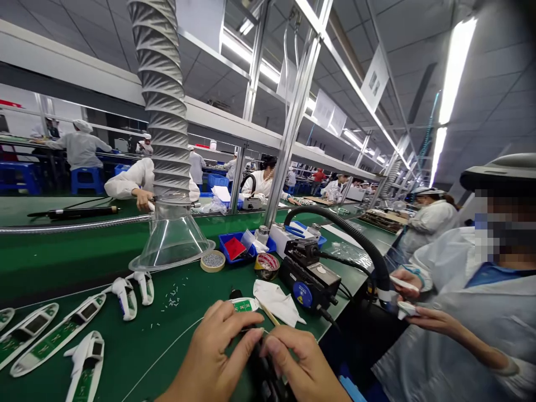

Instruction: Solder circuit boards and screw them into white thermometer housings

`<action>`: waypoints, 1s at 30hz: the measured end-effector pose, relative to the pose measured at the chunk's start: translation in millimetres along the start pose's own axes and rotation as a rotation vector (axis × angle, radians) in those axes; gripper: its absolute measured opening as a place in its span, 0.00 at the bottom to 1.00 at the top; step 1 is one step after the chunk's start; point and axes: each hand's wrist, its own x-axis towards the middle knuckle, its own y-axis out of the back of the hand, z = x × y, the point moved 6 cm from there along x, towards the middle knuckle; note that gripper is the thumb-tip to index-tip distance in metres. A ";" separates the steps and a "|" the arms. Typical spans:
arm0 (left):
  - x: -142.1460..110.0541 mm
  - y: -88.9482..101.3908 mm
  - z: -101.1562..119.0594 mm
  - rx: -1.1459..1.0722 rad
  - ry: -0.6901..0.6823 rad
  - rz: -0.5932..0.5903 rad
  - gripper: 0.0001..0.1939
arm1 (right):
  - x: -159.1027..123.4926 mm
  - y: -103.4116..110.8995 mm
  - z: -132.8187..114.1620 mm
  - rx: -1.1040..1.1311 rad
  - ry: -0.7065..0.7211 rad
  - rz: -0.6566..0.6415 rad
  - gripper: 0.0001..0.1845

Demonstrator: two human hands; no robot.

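My left hand (pixel 213 357) and my right hand (pixel 304 365) meet low in the view, both closed around a small dark object (pixel 262 371) that I cannot make out. Just beyond my fingertips lies a white shell with a green circuit board (pixel 245 305) and a thin stick (pixel 269 314). A crumpled white cloth (pixel 276 301) lies to the right of it. Several white housings with green boards (pixel 58 329) lie on the green bench (pixel 167 340) to my left.
A clear fume funnel (pixel 171 237) on a ribbed hose stands ahead. A soldering station (pixel 307 276), tape rolls (pixel 267 265) and a blue tray (pixel 234 248) sit behind the cloth. A co-worker in white (pixel 460 312) sits at my right, holding small white parts. Other workers sit farther back.
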 end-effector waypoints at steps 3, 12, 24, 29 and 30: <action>-1.8 -6.9 -4.0 -0.016 0.027 -0.051 0.10 | -5.0 13.0 0.3 -0.134 0.037 -0.036 0.23; -14.8 -16.4 -13.8 0.083 -0.013 -0.098 0.15 | -14.7 18.2 11.4 -0.216 -0.051 -0.176 0.23; -12.3 -6.6 -33.4 0.183 0.092 -0.085 0.13 | -12.2 115.2 118.0 0.674 -0.471 0.723 0.31; -10.7 -4.1 -38.3 0.220 0.034 0.004 0.13 | 21.4 143.7 135.2 0.752 -0.470 0.847 0.11; -10.8 -3.7 -40.0 0.228 0.031 0.010 0.12 | 27.6 147.1 137.5 0.749 -0.484 0.845 0.08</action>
